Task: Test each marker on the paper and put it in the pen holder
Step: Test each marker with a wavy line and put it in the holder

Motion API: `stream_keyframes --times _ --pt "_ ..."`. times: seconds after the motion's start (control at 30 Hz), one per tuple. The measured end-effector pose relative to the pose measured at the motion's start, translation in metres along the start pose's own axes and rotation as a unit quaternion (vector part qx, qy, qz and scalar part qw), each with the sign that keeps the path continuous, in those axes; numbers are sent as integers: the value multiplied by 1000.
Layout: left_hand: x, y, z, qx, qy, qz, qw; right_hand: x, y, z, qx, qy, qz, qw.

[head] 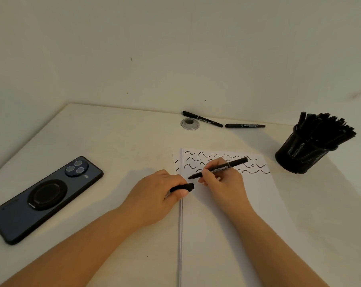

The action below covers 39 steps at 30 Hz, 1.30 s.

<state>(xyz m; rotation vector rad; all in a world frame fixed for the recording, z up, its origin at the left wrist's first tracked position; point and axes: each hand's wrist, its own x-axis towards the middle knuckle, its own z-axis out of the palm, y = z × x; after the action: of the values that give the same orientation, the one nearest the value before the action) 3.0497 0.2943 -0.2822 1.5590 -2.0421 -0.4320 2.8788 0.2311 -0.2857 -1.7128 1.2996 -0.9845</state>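
Note:
My right hand (223,183) grips an uncapped black marker (234,163), its tip pointing left just over the white paper (227,224). My left hand (156,195) pinches the marker's black cap (182,187) at the paper's left edge. Several black wavy test strokes (256,171) cover the paper's top part. A black mesh pen holder (299,160) full of black markers stands at the right. Two capped black markers lie at the table's back, one (202,119) slanted, the other (244,125) level.
A dark phone (44,199) lies camera side up on the left of the cream table (113,146). A round metal cable grommet (189,123) sits near the back edge. The wall closes the table in behind.

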Motion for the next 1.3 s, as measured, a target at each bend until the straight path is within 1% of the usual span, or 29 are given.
stream_keyframes --times 0.1,0.33,0.43,0.5,0.57,0.7,0.93,1.13,1.3 --pt "0 0 0 -4 -1 -1 1000 1 1 2 -4 -8 -6 1000" --pt "-2 -1 -1 -10 -10 -13 1000 0 6 -8 -6 82 22 996" --pt "-2 -1 -1 -22 -7 -21 1000 1 5 -12 59 112 35 991" --pt "-2 -1 -1 -40 8 -27 999 0 3 -15 137 101 51 984" --pt "-1 -1 -2 -58 19 -34 998 -1 0 -16 211 71 62 973" --pt "0 -2 -1 -76 13 -47 996 -4 -3 -11 305 7 71 950" --pt "0 -5 2 -83 6 -58 995 -5 -5 -7 313 -37 63 947" --pt "0 -6 2 -94 10 -57 994 -7 -6 -7 305 -46 63 949" --pt "0 -6 2 -110 10 -57 992 -9 -7 -5 283 -59 41 956"
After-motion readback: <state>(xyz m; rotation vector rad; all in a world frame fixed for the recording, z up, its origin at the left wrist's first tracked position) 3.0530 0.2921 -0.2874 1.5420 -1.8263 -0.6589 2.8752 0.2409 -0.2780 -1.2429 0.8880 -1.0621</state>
